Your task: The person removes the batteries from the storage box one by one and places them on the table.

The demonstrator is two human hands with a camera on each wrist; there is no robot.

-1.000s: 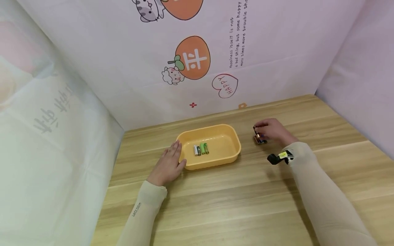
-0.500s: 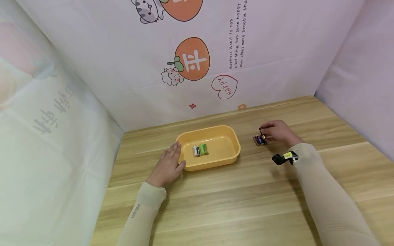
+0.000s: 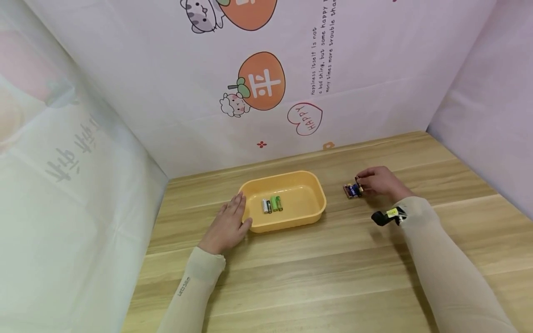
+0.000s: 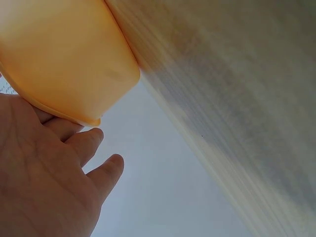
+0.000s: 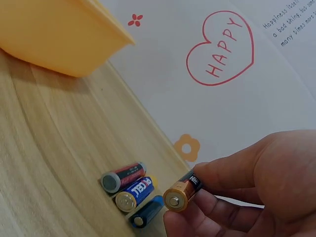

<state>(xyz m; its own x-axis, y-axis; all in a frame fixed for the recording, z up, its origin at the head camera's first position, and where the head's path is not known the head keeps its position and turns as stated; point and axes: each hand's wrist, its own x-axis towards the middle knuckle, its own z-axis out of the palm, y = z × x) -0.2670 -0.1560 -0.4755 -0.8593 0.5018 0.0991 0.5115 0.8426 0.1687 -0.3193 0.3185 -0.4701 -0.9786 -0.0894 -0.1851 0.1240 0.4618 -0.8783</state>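
A copper-topped battery sits pinched between the thumb and fingers of the right hand, lifted just above the wooden table, right of the yellow tray. Three more loose batteries lie side by side on the table just beneath it. The left hand lies flat, fingers relaxed, against the tray's left end. Three batteries in the tray rest together.

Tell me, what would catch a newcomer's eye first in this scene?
Probably the yellow tray in the middle of the wooden table, with a few small batteries lying inside and the left hand resting against its near left corner. To the tray's right, the right hand pinches a copper-and-black battery just above three more batteries on the table.
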